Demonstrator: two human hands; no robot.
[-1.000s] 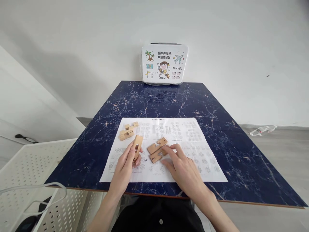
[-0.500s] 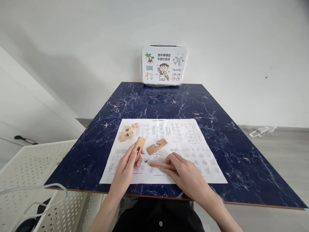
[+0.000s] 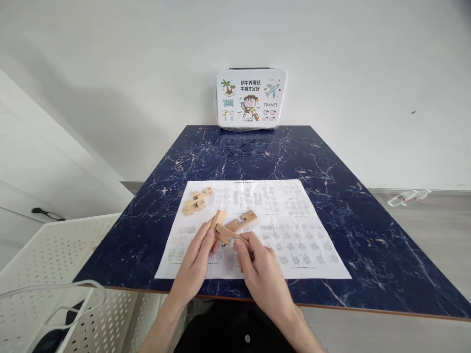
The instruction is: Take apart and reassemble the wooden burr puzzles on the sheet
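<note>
The left hand (image 3: pixel 197 251) is gripping a tan wooden bar (image 3: pixel 220 215) — the right hand (image 3: pixel 262 269) is pinching a notched brown wooden plank (image 3: pixel 225 234). Beyond the fingers (image 3: pixel 253 239), another notched brown plank (image 3: pixel 248 218) is lying.

Right hand (image 3: pixel 263 272) and left hand (image 3: pixel 196 251), both masking wood here!
One end of the notched piece (image 3: pixel 222 234) vanishes behind the right hand, and that piece covers part of the block (image 3: pixel 220 215) in the left. The printed diagrams (image 3: pixel 268 195)? Too small to make out! Both forearms (image 3: pixel 162 316) run off the bottom edge.
</note>
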